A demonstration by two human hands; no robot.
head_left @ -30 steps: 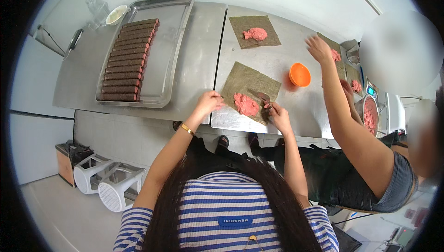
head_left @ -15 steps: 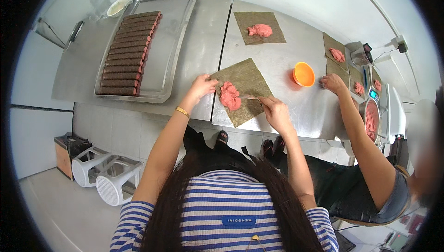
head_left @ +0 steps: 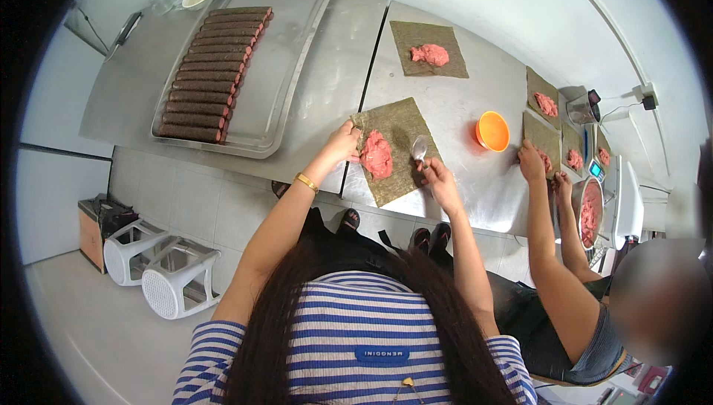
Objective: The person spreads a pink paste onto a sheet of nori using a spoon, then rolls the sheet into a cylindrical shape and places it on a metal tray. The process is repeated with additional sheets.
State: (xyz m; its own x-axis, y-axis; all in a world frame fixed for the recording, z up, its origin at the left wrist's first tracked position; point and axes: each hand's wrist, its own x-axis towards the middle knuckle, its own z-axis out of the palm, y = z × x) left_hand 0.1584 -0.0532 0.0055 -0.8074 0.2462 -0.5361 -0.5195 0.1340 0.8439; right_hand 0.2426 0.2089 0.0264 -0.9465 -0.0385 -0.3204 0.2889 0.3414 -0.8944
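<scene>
A dark green seaweed sheet [head_left: 412, 182] lies at an angle near the table's front edge, with a mound of pink minced meat paste [head_left: 377, 156] on its left half. At the sheet's left corner, my left hand [head_left: 342, 145] is closed on the edge. My right hand [head_left: 442, 184] grips a metal spoon [head_left: 420, 146] by its handle. The spoon's bowl is above the right half of the sheet, apart from the paste. Another sheet [head_left: 453, 36] with a paste mound lies farther back.
Seaweed rolls [head_left: 204, 85] filled with pink paste line a metal tray [head_left: 286, 78] on the left. Right of my sheet stands an orange bowl [head_left: 493, 131]. A co-worker's hands [head_left: 532, 161] touch a pasted sheet at the right, near a scale [head_left: 597, 170] and a paste-filled bowl [head_left: 592, 212].
My right hand has lifted the spoon off the paste and turned it upward. My left hand has stayed at the sheet's corner. The co-worker's hand has moved onto a sheet, and their second hand now shows.
</scene>
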